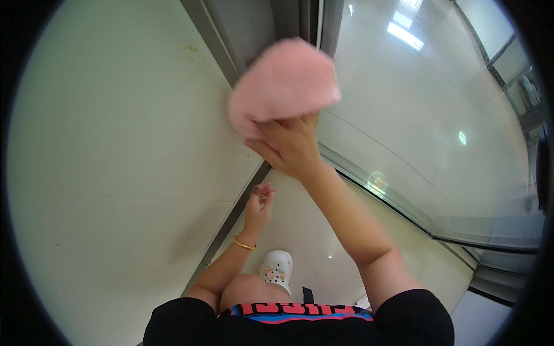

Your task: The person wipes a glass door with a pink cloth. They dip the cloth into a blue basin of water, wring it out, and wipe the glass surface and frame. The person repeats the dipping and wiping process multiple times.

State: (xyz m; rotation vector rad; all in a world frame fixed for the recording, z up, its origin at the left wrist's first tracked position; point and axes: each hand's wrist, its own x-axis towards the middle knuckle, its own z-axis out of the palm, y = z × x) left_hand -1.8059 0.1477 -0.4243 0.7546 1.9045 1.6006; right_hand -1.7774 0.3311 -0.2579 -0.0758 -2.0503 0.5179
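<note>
My right hand (294,145) is stretched forward and grips a pink cloth (285,82), which bunches over and beyond its fingers. The cloth is slightly blurred and lies in front of the corner where the pale wall (130,129) meets a grey metal frame (225,47); whether it touches either cannot be told. My left hand (260,199) hangs lower, near the dark skirting, with its fingers loosely curled and nothing seen in it. A gold bangle (245,244) is round the left wrist.
A glass panel (389,129) with a dark lower edge stands at the right. Dark skirting (225,225) runs along the wall's foot. My foot in a white clog (276,268) is on the pale tiled floor (320,242). Yellowish marks (191,48) show on the wall.
</note>
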